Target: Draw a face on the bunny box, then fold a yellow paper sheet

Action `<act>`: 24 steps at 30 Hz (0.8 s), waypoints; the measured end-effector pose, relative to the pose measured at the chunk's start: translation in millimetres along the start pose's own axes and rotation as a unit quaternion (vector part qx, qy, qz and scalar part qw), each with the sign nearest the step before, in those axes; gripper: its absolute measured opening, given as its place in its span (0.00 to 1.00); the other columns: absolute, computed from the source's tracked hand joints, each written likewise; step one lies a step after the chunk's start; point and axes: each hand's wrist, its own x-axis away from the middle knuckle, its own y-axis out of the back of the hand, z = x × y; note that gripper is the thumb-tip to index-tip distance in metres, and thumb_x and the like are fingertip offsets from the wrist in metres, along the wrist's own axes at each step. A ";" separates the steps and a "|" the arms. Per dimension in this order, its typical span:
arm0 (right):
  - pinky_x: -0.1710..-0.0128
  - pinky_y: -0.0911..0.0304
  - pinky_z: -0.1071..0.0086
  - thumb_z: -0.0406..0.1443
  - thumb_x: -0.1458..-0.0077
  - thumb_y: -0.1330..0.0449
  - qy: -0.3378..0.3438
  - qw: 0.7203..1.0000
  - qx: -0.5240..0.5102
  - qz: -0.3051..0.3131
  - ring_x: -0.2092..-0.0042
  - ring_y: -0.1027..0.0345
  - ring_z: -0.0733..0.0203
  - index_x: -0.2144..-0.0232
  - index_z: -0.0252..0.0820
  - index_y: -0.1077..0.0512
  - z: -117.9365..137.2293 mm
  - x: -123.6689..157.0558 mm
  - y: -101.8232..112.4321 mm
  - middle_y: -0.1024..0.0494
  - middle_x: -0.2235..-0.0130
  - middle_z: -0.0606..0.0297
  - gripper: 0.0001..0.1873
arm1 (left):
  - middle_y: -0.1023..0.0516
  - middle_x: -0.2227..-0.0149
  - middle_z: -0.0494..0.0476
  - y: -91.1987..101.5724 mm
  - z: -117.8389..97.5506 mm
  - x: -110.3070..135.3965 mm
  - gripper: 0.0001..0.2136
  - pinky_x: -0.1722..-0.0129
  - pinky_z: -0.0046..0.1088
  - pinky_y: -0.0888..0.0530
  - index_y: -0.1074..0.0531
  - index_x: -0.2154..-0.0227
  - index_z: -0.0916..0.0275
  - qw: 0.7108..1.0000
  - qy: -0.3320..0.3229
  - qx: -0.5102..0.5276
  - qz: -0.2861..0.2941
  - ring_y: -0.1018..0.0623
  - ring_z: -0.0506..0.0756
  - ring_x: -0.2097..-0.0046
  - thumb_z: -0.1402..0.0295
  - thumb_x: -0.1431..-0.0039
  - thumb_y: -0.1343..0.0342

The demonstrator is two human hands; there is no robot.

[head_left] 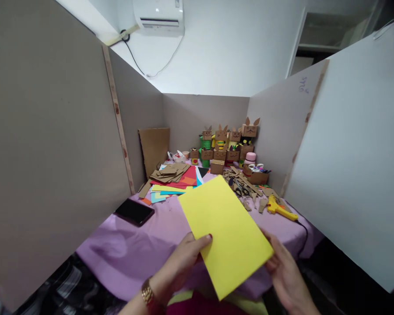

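Note:
A yellow sheet of paper point(225, 229) is held up above the near edge of a table covered in purple cloth point(134, 249). My left hand point(180, 264) pinches its left edge, thumb on top, with a gold watch on the wrist. My right hand point(287, 273) holds the sheet's lower right edge, fingers curled beneath it.
A pile of coloured paper and cardboard pieces point(172, 179) lies at the middle left. A black phone point(134, 211) rests at the left. Cardboard box figures point(230, 144) stand at the back. Scissors point(241, 190) and a yellow glue gun point(280, 208) lie at the right. Partition boards enclose three sides.

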 end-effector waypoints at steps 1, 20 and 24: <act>0.65 0.31 0.69 0.49 0.55 0.36 -0.013 1.000 0.009 0.019 0.57 0.26 0.55 0.54 0.47 0.29 7.1 -1.2 3.1 0.21 0.55 0.62 0.26 | 0.20 0.58 0.66 -1.2 -7.1 2.8 0.16 0.61 0.32 0.27 0.26 0.56 0.69 0.999 0.022 -0.024 0.025 0.21 0.62 0.58 0.70 0.48 0.41; 0.60 0.30 0.51 0.39 0.63 0.29 -0.145 0.989 -0.039 0.008 0.58 0.26 0.39 0.63 0.39 0.24 13.3 31.6 1.6 0.18 0.63 0.53 0.21 | 0.22 0.52 0.56 -30.9 -8.8 43.7 0.14 0.51 0.33 0.31 0.27 0.53 0.58 0.987 0.051 0.079 0.131 0.24 0.58 0.52 0.63 0.38 0.51; 0.59 0.30 0.52 0.40 0.62 0.30 -0.141 0.989 -0.038 0.006 0.58 0.26 0.40 0.62 0.41 0.24 11.8 30.2 3.6 0.18 0.61 0.54 0.21 | 0.21 0.55 0.56 -34.6 -11.8 41.8 0.15 0.52 0.32 0.30 0.26 0.53 0.60 0.991 0.041 0.055 0.116 0.22 0.58 0.55 0.61 0.39 0.51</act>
